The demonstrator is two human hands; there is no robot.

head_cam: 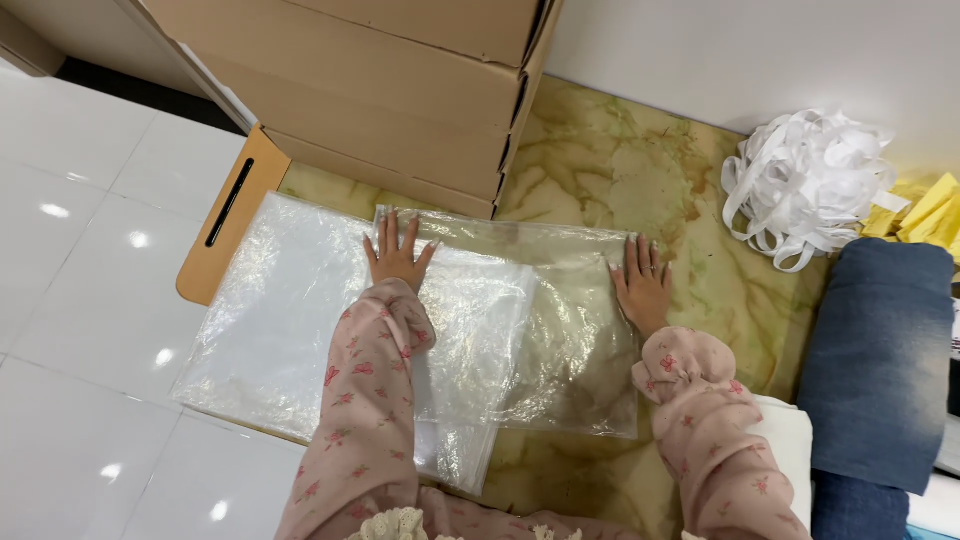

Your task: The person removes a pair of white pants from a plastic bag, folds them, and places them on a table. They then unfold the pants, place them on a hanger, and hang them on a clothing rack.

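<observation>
sleeves [370, 400]: pink, red floral print | cuffs: gathered | ring on right hand [643, 285]

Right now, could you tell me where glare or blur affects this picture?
Head view: ceiling lights leave bright spots on the glossy white floor tiles; the clear plastic bags glint under the left hand and right hand; the focus is sharp, with slight wide-angle bending at the edges.

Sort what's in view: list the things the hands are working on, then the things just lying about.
In hand:
- left hand and right hand, flat on the top clear plastic bag
- stack of clear plastic bags beneath

Lying about:
- cardboard boxes
- bundle of white strips
- yellow pieces
- wooden board
</observation>
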